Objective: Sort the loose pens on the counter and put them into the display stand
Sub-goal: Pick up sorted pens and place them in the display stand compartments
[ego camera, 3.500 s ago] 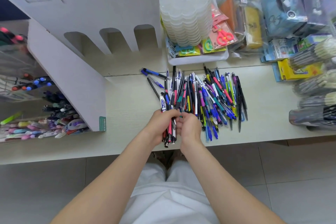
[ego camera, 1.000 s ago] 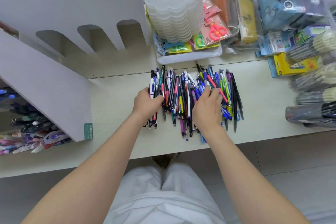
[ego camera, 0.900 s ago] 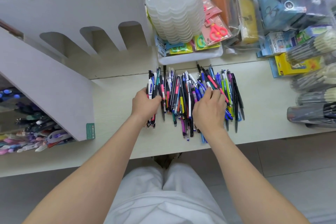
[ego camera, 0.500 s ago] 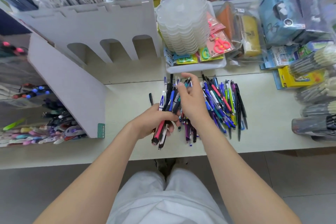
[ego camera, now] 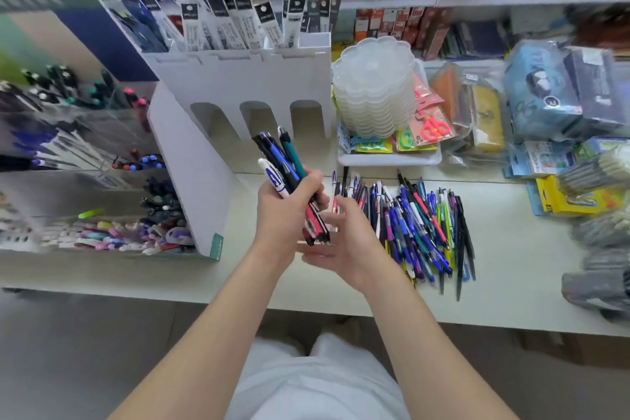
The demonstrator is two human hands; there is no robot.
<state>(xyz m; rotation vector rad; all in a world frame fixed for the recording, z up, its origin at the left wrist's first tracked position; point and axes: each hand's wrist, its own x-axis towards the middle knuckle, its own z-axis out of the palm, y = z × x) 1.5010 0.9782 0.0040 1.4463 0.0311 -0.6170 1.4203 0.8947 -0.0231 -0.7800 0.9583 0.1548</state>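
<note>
Motion blur smeared the right hand [ego camera: 344,242] and the shelves behind, and whether its spread, relaxed fingers touched the lower pen tips could not be told. The tiered compartments at the far left were hazy and cut off by the frame edge. The left hand [ego camera: 281,215], fingers curled tight, gripped a bundle of pens [ego camera: 284,167] held upright and tilted left above the pale, matt counter [ego camera: 511,266], just in front of the display stand [ego camera: 191,174], a white board unit with three arched cut-outs and a slanted side panel. The bundle mixed slim plastic barrels in black, blue, teal, white and pink. The rest of the loose pens [ego camera: 419,225] lay in a rough row on the counter to the right, mostly blue, with green, pink and black among them. A stack of scalloped clear plastic trays [ego camera: 373,92] stood behind them
</note>
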